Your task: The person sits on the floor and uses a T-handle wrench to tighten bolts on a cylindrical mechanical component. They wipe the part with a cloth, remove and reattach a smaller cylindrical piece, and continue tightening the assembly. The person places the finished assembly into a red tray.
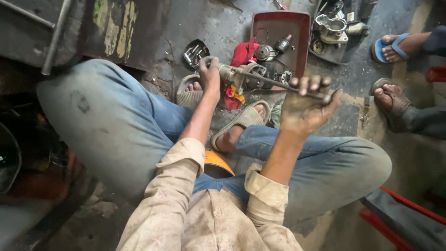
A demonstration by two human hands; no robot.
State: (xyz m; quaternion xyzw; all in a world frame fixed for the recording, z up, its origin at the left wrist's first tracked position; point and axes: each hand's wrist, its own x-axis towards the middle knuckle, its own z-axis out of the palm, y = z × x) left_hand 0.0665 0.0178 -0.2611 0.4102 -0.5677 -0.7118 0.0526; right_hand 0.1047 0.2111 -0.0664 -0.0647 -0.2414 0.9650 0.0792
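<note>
I look down past my knees at a grimy floor. My left hand (210,74) is clenched around the near end of a metal part (241,75), a greasy grey assembly held just above my sandals (218,109). My right hand (304,108) is closed around the far end of a long rod (283,86) that runs from that part out to the right, fingers curled over it, the knuckles smeared with grease. The part sits between my two hands, over a red and yellow rag (234,95).

Beyond it lies a red tray (302,35), tilted a little. In it I see a round metal housing (265,52), a small cylinder (282,44) and a wire loop, with a red cloth (245,52) draped over its left rim. To the right of it a darker tray (325,55) holds a pale cast metal body (332,27) and smaller parts. Left of the red tray, a small black case (195,52) holds shiny sockets.

Two other people's feet (392,69) rest at the right edge.
</note>
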